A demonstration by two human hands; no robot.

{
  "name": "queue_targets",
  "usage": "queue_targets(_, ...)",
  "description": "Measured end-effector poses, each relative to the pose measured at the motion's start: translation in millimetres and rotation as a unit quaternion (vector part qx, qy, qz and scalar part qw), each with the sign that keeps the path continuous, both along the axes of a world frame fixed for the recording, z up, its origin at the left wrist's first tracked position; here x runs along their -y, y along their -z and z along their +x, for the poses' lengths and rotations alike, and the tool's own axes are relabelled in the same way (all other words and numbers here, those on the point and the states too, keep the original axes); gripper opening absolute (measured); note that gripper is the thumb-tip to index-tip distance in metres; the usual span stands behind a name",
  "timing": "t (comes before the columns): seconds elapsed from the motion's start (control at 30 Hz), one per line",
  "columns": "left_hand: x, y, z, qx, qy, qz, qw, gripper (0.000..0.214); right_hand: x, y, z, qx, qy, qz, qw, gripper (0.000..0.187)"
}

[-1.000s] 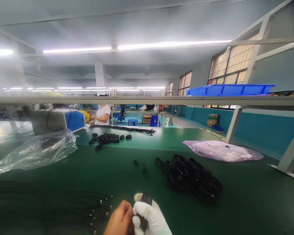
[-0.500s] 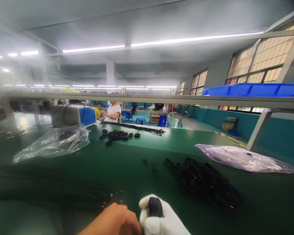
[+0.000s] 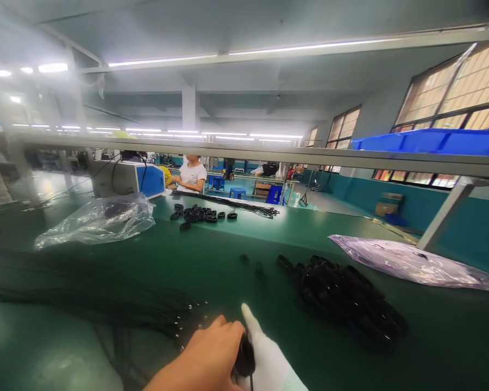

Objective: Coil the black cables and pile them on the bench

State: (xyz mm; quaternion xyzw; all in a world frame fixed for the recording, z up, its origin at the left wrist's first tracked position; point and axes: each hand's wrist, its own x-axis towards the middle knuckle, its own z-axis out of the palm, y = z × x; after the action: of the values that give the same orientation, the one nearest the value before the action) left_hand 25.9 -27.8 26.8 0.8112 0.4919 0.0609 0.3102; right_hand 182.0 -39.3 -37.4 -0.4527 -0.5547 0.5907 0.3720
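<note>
Gripping a black coil (image 3: 246,359) over the green table (image 3: 206,263), the bare left hand (image 3: 209,353) is meeting the gloved right hand (image 3: 271,358), whose hold is unclear; the coil is looking light, springy, best pinched across its strands.

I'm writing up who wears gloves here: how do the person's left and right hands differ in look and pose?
The left hand is bare, while the right hand wears a white glove. The left hand's fingers are bent, whereas the right hand has one finger stretched out ahead. Shared: both are close together, with a black coil between them.
</note>
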Motion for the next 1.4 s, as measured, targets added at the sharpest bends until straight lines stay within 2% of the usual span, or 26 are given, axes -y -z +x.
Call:
queue_targets(0.07, -10.1, 7.3, -6.6, 0.027, 0.017, -0.048, 0.998, 0.039, 1.8, -7.0, -2.6, 0.120, 0.043, 0.042, 0.991, 0.058)
queue_targets(0.13, -17.2, 16.1, -13.7, 0.092, 0.035, -0.118, 0.988, 0.021, 4.4, -14.7, -3.6, 0.202, 0.072, 0.087, 0.973, 0.040)
queue_targets(0.2, -17.3, 23.3, -16.4, 0.137, 0.027, -0.144, 0.980, 0.021, 7.8, -19.6, -2.2, 0.118, 0.063, 0.081, 0.988, 0.029)
queue_targets(0.27, -11.6, 27.0, -14.1, 0.140, 0.000, -0.119, 0.983, 0.022, 11.3, -20.4, 0.8, -0.044, 0.032, 0.031, 0.998, 0.033)
queue_targets(0.37, -3.8, 24.5, -8.7, 0.168, -0.048, -0.138, 0.975, 0.015, 13.1, -15.1, 4.4, -0.226, -0.023, -0.044, 0.973, 0.045)
queue_targets(0.47, -6.1, 13.8, -8.8, 0.307, -0.114, -0.201, 0.923, 0.011, 9.1, -7.3, 4.7, -0.325, -0.117, -0.055, 0.937, 0.059)
queue_targets(0.53, -9.4, 4.9, -11.0, 0.400, -0.118, -0.210, 0.884, 0.020, 6.0, -4.9, 4.1, -0.339, -0.152, -0.043, 0.927, 0.061)
queue_targets(0.57, -10.0, 0.8, -12.0, 0.428, -0.106, -0.208, 0.873, 0.024, 5.1, -5.5, 4.0, -0.336, -0.145, -0.041, 0.930, 0.060)
queue_targets(0.63, -8.6, -5.3, -12.8, 0.428, -0.085, -0.173, 0.883, 0.031, 4.8, -10.0, 4.5, -0.304, -0.114, -0.048, 0.945, 0.056)
queue_targets(0.77, -1.1, -6.3, -6.4, 0.273, -0.027, 0.040, 0.961, 0.042, 7.4, -21.1, 4.5, -0.180, -0.076, -0.036, 0.980, 0.049)
queue_targets(0.8, 0.2, -4.3, -3.7, 0.237, -0.010, 0.084, 0.968, 0.043, 8.1, -21.5, 3.7, -0.178, -0.065, -0.036, 0.981, 0.049)
queue_targets(0.87, 1.1, 1.6, 1.3, 0.199, -0.004, 0.137, 0.970, 0.044, 9.3, -18.3, 1.5, -0.238, -0.043, -0.076, 0.967, 0.047)
queue_targets(0.97, -0.2, 11.5, 4.0, 0.198, -0.035, 0.151, 0.968, 0.041, 10.5, -10.6, -1.5, -0.366, -0.040, -0.165, 0.915, 0.038)
queue_targets(1.07, -2.1, 16.8, 0.8, 0.212, -0.055, 0.138, 0.966, 0.038, 11.5, -9.3, -3.3, -0.407, -0.085, -0.169, 0.894, 0.029)
queue_targets(1.13, -3.0, 16.4, -2.0, 0.224, -0.065, 0.126, 0.964, 0.036, 12.8, -12.4, -4.7, -0.403, -0.101, -0.170, 0.894, 0.028)
queue_targets(1.3, -4.6, 7.4, -3.9, 0.213, -0.068, 0.121, 0.967, 0.032, 12.0, -10.8, -11.4, -0.342, -0.095, -0.105, 0.929, 0.044)
queue_targets(1.4, -7.4, 1.2, -6.4, 0.169, -0.101, 0.156, 0.968, 0.031, 4.1, 0.9, -15.9, -0.388, -0.062, -0.145, 0.908, 0.046)
